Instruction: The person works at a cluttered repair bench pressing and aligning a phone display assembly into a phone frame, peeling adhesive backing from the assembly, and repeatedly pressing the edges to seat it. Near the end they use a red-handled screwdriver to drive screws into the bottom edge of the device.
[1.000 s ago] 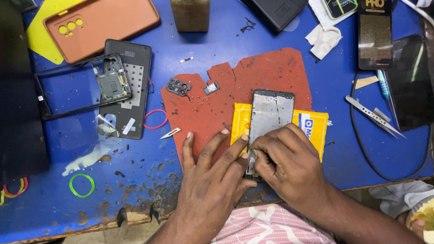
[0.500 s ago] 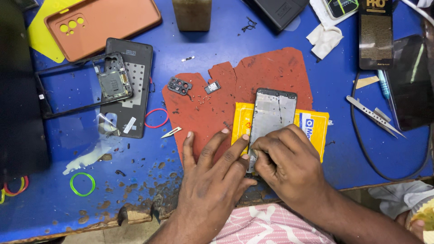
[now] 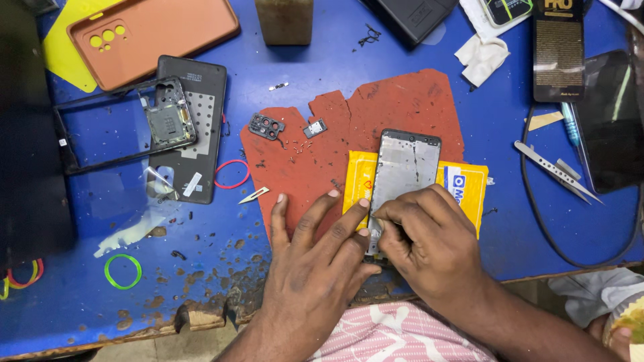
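Both hands have barely shifted over the last second: the left hand (image 3: 315, 258) still lies spread, fingertips steadying the grey rectangular phone frame (image 3: 402, 171) on the yellow packet (image 3: 463, 184) (atop the red mat (image 3: 376, 114)); right hand (image 3: 422, 238) pinches its lower edge.

I see orange case (image 3: 154, 37) top left, on yellow sheet (image 3: 64, 57); black frame (image 3: 124, 121) over back cover (image 3: 188, 127); tweezers (image 3: 553, 171) right; green band (image 3: 123, 271) lower left; red band (image 3: 231, 174) beside cover.
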